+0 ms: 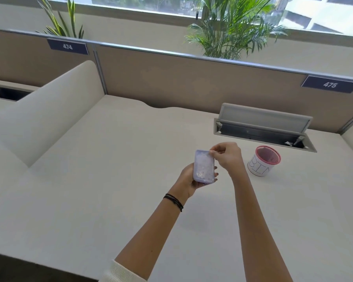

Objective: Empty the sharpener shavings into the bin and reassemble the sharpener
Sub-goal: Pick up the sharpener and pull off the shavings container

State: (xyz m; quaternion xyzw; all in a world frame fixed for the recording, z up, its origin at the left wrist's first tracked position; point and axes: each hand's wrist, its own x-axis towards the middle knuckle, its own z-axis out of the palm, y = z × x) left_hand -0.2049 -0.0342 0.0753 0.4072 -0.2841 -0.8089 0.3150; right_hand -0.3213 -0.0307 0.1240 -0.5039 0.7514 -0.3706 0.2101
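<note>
A pale lilac, flat rectangular sharpener is held above the white desk, its translucent face turned up with pale shavings showing inside. My left hand cradles its lower end from underneath. My right hand pinches the sharpener's top right corner between thumb and fingers. The bin, a small white cup marked "BIN" with a pink mesh rim, stands on the desk just right of my right hand, apart from the sharpener.
An open cable hatch with a raised lid lies behind the bin. A beige partition closes the desk's far side, and a white divider rises on the left. Plants stand behind the partition.
</note>
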